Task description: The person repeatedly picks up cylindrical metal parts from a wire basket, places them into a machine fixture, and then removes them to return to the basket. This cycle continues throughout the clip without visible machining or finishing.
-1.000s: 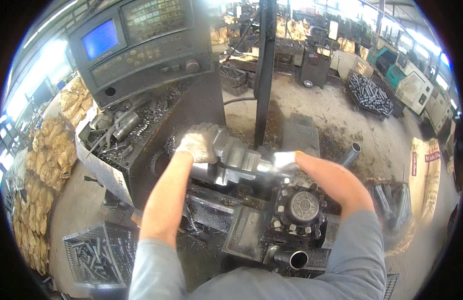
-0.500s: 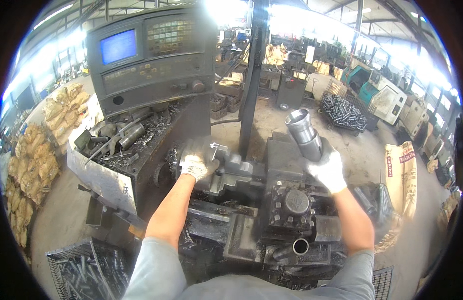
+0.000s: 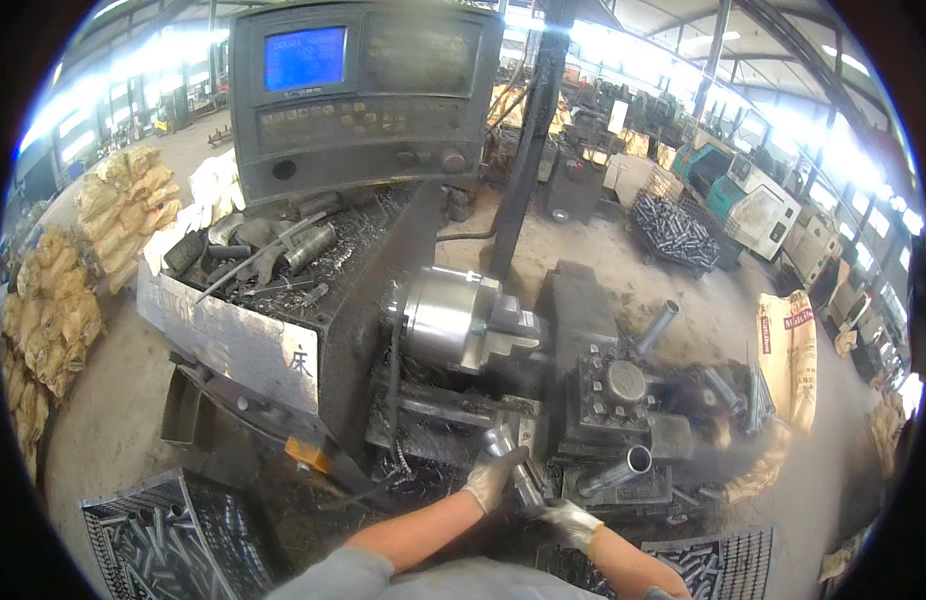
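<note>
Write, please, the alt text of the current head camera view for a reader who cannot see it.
A person's gloved left hand grips a silver metal part, with the right hand near its lower end. Beyond them are a shiny cylindrical chuck and a control panel with a blue screen; a mesh basket of metal pieces is at lower left.

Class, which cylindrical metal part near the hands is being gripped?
The shiny part in the left hand, its lower end at the right hand. The open-mouthed tube and the slanted tube beyond the turret are untouched.
</note>
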Demonstrator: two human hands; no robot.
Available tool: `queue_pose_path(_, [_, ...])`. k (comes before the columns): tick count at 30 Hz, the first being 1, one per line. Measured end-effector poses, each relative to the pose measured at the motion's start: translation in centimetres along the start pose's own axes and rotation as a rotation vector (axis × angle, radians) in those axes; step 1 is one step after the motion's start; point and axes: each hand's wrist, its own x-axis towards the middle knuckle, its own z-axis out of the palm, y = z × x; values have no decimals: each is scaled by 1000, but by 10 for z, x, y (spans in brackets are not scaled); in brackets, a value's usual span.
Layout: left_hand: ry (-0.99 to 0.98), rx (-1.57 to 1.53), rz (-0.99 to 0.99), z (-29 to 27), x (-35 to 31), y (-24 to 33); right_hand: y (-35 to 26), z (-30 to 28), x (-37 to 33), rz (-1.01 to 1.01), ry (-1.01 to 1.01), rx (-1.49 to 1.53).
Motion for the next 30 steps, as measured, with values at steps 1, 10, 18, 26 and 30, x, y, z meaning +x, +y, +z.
queue_pose_path(1, [1, 0, 38, -2, 4, -8, 8, -1, 9, -190, -57, -85])
queue_pose_path(10, [-245, -304, 14, -55, 15, -41, 148, -225, -71, -206, 333, -802])
queue_pose_path(18, [-253, -65, -68, -58, 4, -21, 103, -206, -99, -748, 720, -469])
queue_pose_path(26, [-260, 146, -50, -29, -53, -8, -42, -40, -62, -1132, 671, -1037])
queue_pose_path(30, [-13, -39, -192, -36, -41, -5, -22, 9, -15, -1049, 351, -1001])
